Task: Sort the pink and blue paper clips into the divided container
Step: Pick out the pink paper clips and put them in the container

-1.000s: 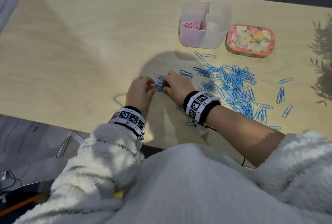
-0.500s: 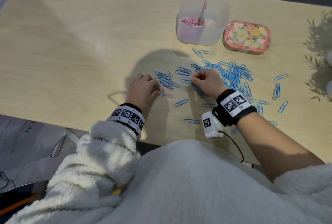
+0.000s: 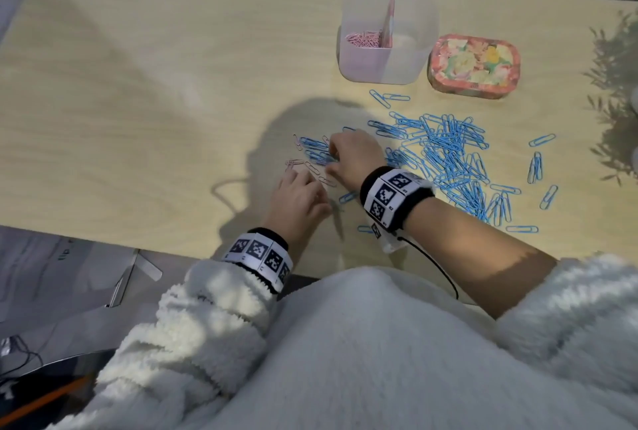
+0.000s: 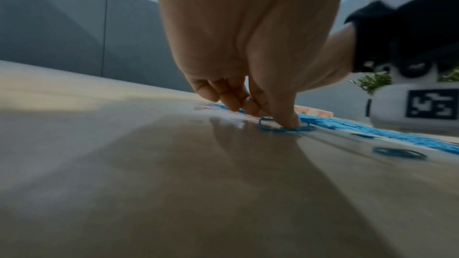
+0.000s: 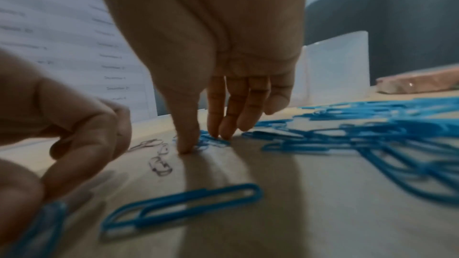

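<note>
Blue paper clips (image 3: 445, 153) lie heaped right of centre on the wooden table (image 3: 138, 119). A smaller blue cluster (image 3: 316, 150) sits under my right hand (image 3: 331, 157), whose straight fingers and thumb press down on it (image 5: 203, 142). A few pink clips (image 3: 293, 163) lie just left of that cluster. My left hand (image 3: 297, 181) rests on the table with bent fingers, and its thumb presses a blue clip (image 4: 280, 129). The divided container (image 3: 428, 32) stands at the back, with pink clips (image 3: 362, 39) in its left compartment.
A floral tin (image 3: 473, 65) sits right of the container. Loose blue clips (image 3: 535, 167) are scattered toward the right edge, and one (image 5: 181, 203) lies between my wrists. Plant shadows fall at the far right. Papers lie below the table's near left edge.
My right hand went out right to the big pile, then came back left onto the small cluster. The tight bunch between my hands has spread out. My left hand barely moved.
</note>
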Action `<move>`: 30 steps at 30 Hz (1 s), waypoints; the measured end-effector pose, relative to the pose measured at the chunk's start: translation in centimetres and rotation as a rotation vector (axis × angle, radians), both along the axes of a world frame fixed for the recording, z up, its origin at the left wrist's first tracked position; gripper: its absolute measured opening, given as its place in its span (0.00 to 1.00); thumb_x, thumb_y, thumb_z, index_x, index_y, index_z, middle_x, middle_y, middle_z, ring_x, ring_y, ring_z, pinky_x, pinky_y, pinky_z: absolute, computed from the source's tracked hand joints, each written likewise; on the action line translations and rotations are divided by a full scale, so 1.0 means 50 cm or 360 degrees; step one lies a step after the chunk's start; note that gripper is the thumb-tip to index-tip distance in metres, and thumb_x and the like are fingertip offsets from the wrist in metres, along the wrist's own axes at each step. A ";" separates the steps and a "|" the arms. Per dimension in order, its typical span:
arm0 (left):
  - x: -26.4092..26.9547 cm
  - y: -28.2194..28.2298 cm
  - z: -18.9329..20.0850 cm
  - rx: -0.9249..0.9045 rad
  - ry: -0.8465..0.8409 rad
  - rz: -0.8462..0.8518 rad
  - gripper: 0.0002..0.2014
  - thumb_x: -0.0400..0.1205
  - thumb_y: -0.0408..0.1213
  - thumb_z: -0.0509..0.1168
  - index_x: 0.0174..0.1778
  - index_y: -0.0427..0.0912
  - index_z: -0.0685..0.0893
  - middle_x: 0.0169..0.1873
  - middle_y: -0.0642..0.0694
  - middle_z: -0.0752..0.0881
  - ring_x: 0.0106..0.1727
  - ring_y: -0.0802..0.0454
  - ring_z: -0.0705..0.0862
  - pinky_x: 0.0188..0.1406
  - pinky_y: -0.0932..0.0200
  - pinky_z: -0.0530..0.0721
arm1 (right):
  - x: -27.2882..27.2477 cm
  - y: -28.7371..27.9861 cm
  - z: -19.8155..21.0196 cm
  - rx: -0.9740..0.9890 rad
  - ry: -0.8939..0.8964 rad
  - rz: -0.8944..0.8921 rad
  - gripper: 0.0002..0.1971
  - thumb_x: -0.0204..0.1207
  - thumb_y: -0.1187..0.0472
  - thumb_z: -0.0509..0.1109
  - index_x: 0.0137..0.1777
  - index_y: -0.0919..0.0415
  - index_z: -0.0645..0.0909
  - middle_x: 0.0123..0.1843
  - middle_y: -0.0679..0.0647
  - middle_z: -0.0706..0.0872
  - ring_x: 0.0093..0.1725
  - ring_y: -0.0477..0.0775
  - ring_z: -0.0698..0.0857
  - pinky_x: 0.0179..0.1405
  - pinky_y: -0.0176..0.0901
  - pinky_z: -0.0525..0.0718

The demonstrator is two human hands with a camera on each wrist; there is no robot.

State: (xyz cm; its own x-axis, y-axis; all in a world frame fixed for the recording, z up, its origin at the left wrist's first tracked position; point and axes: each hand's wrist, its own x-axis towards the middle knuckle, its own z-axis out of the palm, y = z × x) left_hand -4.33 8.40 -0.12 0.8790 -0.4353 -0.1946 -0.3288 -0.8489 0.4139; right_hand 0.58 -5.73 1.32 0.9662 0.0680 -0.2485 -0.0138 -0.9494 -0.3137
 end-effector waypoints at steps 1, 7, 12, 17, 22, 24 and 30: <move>-0.004 -0.007 -0.001 -0.0016 0.0016 -0.0006 0.11 0.75 0.49 0.66 0.42 0.44 0.84 0.43 0.49 0.77 0.52 0.47 0.72 0.55 0.52 0.71 | 0.000 -0.002 -0.003 0.0109 0.0058 -0.0068 0.10 0.72 0.59 0.70 0.52 0.62 0.81 0.53 0.61 0.85 0.58 0.64 0.81 0.56 0.50 0.77; 0.054 0.007 -0.001 -0.0052 -0.0076 0.0253 0.08 0.78 0.42 0.65 0.48 0.46 0.85 0.49 0.44 0.82 0.56 0.42 0.76 0.55 0.49 0.73 | -0.006 -0.038 -0.012 0.0518 0.0186 -0.0330 0.08 0.76 0.65 0.67 0.50 0.67 0.83 0.54 0.63 0.86 0.54 0.61 0.82 0.52 0.45 0.76; 0.113 0.004 0.006 -0.0029 -0.0092 0.0235 0.08 0.78 0.40 0.64 0.52 0.46 0.85 0.51 0.44 0.83 0.57 0.43 0.76 0.58 0.49 0.73 | -0.026 -0.097 -0.010 0.0817 0.0151 -0.0500 0.02 0.73 0.65 0.71 0.43 0.64 0.83 0.41 0.55 0.85 0.39 0.51 0.80 0.40 0.38 0.76; 0.126 -0.031 -0.001 0.0056 -0.0069 0.0075 0.11 0.77 0.43 0.65 0.54 0.48 0.83 0.53 0.44 0.82 0.59 0.41 0.76 0.58 0.49 0.72 | -0.032 -0.150 -0.009 0.0909 0.0244 -0.0575 0.08 0.69 0.67 0.75 0.33 0.58 0.80 0.28 0.49 0.80 0.27 0.42 0.78 0.31 0.36 0.77; 0.132 -0.060 0.001 0.0187 -0.0092 -0.0044 0.07 0.78 0.41 0.63 0.49 0.47 0.83 0.54 0.45 0.82 0.59 0.42 0.75 0.57 0.50 0.69 | -0.043 -0.167 -0.014 0.1178 0.0348 -0.0688 0.08 0.69 0.73 0.75 0.38 0.61 0.80 0.29 0.53 0.79 0.17 0.35 0.78 0.20 0.25 0.77; 0.131 -0.074 0.004 0.0225 -0.0075 -0.0112 0.07 0.78 0.40 0.62 0.49 0.46 0.83 0.55 0.44 0.81 0.61 0.41 0.74 0.58 0.49 0.69 | -0.044 -0.170 -0.010 0.1204 0.0347 -0.0694 0.09 0.69 0.72 0.75 0.48 0.64 0.83 0.31 0.51 0.80 0.19 0.32 0.78 0.23 0.21 0.78; 0.116 -0.122 0.009 -0.0101 -0.0064 -0.0101 0.09 0.81 0.43 0.60 0.51 0.45 0.83 0.50 0.45 0.87 0.53 0.43 0.80 0.55 0.49 0.73 | -0.051 -0.175 0.012 0.1207 0.0358 -0.0680 0.07 0.70 0.70 0.75 0.35 0.59 0.82 0.29 0.51 0.81 0.18 0.32 0.77 0.19 0.21 0.73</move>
